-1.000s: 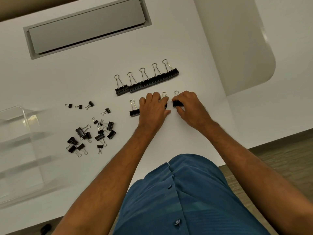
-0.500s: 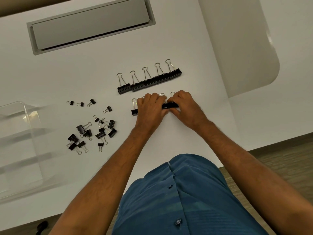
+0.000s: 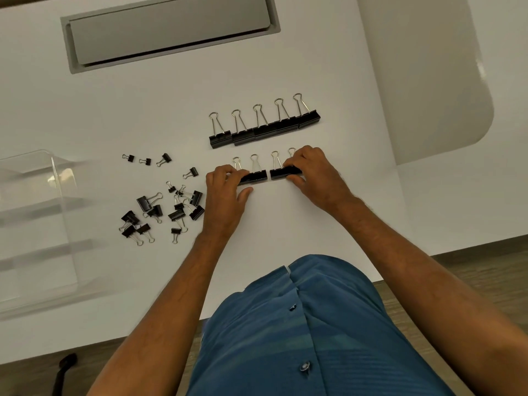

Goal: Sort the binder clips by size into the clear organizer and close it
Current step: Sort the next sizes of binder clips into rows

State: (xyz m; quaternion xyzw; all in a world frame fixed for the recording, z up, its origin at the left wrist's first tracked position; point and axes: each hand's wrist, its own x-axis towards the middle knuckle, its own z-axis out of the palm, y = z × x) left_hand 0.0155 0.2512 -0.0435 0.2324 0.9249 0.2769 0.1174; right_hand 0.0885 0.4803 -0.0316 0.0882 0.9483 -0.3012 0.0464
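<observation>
A row of several large black binder clips (image 3: 264, 128) lies on the white table (image 3: 160, 104). Below it is a shorter row of medium clips. My left hand (image 3: 225, 190) pinches the left pair of medium clips (image 3: 253, 176). My right hand (image 3: 313, 170) grips the right pair of medium clips (image 3: 281, 172). A small gap separates the two pairs. A loose pile of small and medium clips (image 3: 163, 212) lies to the left, with a few tiny clips (image 3: 145, 160) above it. The clear organizer (image 3: 34, 230) stands open at the far left.
A grey recessed cable hatch (image 3: 168, 30) sits at the back of the table. The table's rounded right edge (image 3: 394, 164) borders a second white surface. The front edge runs near my blue shirt (image 3: 314, 332); a dark object (image 3: 64, 367) lies on the floor.
My hands have moved apart along the medium row, left hand to the left end and right hand to the right end, uncovering the middle clips and leaving a gap between two pairs.
</observation>
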